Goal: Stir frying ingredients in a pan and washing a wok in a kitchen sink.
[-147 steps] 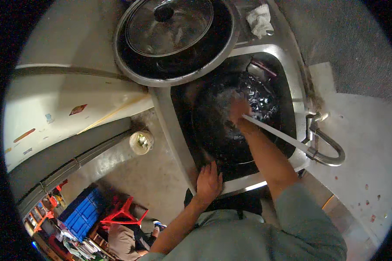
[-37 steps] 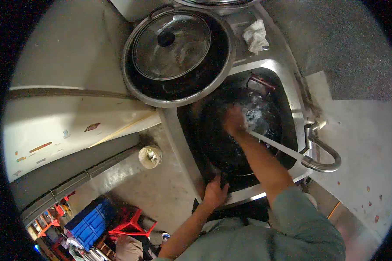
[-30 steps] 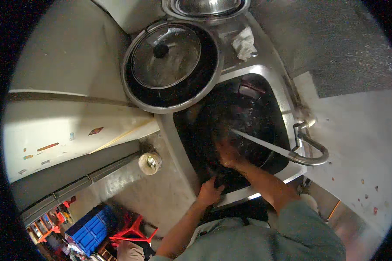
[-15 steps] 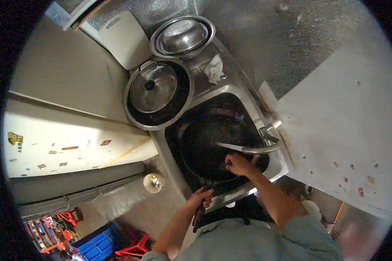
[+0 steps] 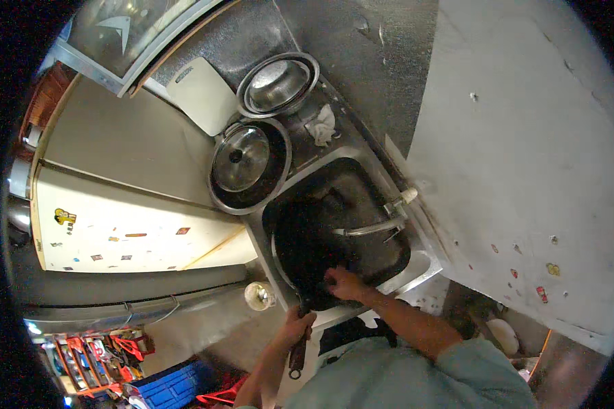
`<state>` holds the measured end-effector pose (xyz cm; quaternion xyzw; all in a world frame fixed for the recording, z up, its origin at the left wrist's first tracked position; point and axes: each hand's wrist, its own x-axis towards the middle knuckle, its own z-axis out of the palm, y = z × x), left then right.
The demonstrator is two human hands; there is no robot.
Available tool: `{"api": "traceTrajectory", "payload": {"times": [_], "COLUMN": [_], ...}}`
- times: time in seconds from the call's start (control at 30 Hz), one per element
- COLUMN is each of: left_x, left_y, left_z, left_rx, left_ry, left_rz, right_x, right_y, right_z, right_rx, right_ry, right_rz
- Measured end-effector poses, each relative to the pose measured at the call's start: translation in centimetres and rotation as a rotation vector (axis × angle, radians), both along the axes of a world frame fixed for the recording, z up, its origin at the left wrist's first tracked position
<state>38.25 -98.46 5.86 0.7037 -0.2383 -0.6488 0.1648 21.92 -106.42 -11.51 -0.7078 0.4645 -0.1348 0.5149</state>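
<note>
A dark wok sits in the steel sink, its pale rim curving along the basin's left side. My left hand is wrapped round the wok's dark long handle, which ends in a ring at the sink's near edge. Over the near part of the wok, my right hand is closed, fingers pressed down; whatever lies in them is too dark to make out. The curved metal faucet reaches in over the basin from the right.
Behind the sink on the left stands a wide metal basin holding a glass lid. Beyond it are stacked steel bowls, a white cutting board and a crumpled cloth. A small white bucket stands left of the sink.
The wok has shifted left and toward me in the sink, away from the faucet. My right hand has moved with it toward the near side. My left hand keeps the handle; the view has turned somewhat.
</note>
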Motion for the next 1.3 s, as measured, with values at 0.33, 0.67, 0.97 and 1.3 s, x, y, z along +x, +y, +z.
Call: {"api": "traceTrajectory", "payload": {"times": [0.33,0.67,0.97,1.3], "left_x": [1.0,-0.7,-1.2,-1.5], "left_y": [2.4,0.2,-0.6,-0.6], "left_z": [5.3,9.2,3.1,-5.2], "left_rx": [-0.032,-0.288,-0.082,-0.091], "left_ry": [-0.443,-0.769,-0.202,0.237], "left_rz": [-0.192,-0.474,-0.105,0.163], "right_x": [12.6,12.6,7.3,0.9], "right_y": [1.3,-2.0,-5.0,-15.1], "right_z": [6.6,-1.9,7.7,2.5], "right_rx": [0.277,-0.593,0.244,0.633], "right_ry": [-0.632,-0.208,-0.712,-0.161], "right_rz": [-0.325,0.273,-0.150,-0.529]}}
